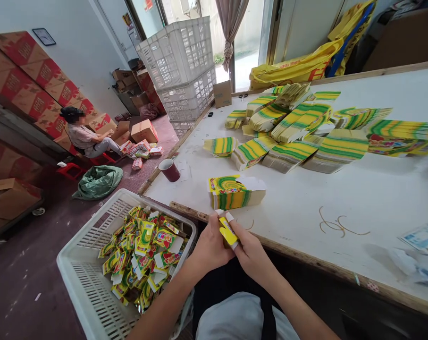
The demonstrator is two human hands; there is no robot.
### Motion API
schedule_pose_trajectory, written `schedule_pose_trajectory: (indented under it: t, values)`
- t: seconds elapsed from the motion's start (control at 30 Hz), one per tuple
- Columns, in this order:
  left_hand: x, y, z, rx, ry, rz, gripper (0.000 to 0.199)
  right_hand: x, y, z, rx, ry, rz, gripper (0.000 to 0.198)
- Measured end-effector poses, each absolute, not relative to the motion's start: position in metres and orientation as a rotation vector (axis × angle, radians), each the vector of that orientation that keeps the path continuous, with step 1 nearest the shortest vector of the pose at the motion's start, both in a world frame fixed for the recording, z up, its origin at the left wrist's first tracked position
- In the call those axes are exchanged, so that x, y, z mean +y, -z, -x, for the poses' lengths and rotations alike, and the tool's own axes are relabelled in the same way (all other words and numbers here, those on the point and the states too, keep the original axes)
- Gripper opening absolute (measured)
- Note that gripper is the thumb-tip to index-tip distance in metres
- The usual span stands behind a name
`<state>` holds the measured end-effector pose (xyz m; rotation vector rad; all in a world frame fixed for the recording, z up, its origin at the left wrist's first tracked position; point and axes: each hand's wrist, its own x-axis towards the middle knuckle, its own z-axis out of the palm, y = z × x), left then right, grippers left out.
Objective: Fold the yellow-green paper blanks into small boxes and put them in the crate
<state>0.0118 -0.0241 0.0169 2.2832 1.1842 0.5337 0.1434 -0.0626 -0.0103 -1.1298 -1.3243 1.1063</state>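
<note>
You sit at a long white worktop (341, 198) in a storeroom, with red cartons stacked along the far wall and white crates by the doorway. Your left hand (208, 245) and right hand (251, 252) meet just at the worktop's near edge, both closed on one small yellow carton (228, 231); each grip is narrow, fingers pinching its sides, with white tape on some fingertips. Just beyond your hands on the worktop lies a short stack of flat cartons (235, 191), yellow and green. Farther back, well apart, is a big heap of flat cartons (306, 132) in fanned bundles. A dark red cup (169, 170) stands near the worktop's left edge. Beside your left arm a white basket (82, 283) holds a pile of folded yellow cartons (143, 255). Across the floor a person (84, 137) sits low among boxes.
</note>
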Motion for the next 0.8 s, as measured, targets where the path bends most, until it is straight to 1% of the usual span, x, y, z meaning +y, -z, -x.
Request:
schedule_pose_trajectory:
  t: [0.07, 0.1, 0.17, 0.27, 0.37, 0.43, 0.53, 0.6, 0.7, 0.8]
  values:
    - [-0.027, -0.014, -0.008, 1.328, -0.575, -2.305, 0.074, -0.059, 0.017, -0.148, -1.25, -1.029, 1.18, 0.049]
    - [-0.028, -0.014, -0.005, 1.38, -0.579, -2.332, 0.074, -0.057, 0.02, -0.151, -1.208, -0.984, 1.217, 0.05]
    - [-0.029, -0.015, 0.001, 1.395, -0.59, -2.346, 0.064, -0.054, 0.026, -0.158, -1.211, -0.876, 1.253, 0.053]
    - [-0.027, -0.02, 0.008, 1.311, -0.7, -2.268, 0.048, -0.053, 0.029, -0.163, -1.449, -0.686, 1.151, 0.06]
    - [-0.024, -0.029, 0.011, 1.265, -0.745, -2.231, 0.045, -0.053, 0.028, -0.166, -1.64, -0.525, 1.086, 0.06]
    - [-0.022, -0.035, 0.013, 1.24, -0.725, -2.17, 0.045, -0.052, 0.027, -0.17, -1.686, -0.479, 1.088, 0.05]
    - [-0.017, -0.042, 0.016, 1.207, -0.736, -1.968, 0.05, -0.048, 0.022, -0.18, -1.71, -0.505, 1.047, 0.029]
    - [-0.014, -0.044, 0.018, 1.171, -0.747, -1.848, 0.054, -0.044, 0.017, -0.187, -1.74, -0.582, 0.978, 0.021]
    - [-0.011, -0.047, 0.019, 1.155, -0.736, -1.831, 0.057, -0.042, 0.01, -0.193, -1.775, -0.728, 0.904, 0.017]
    - [-0.013, -0.049, 0.016, 1.221, -0.715, -1.988, 0.056, -0.042, 0.013, -0.188, -1.691, -0.761, 0.967, 0.018]
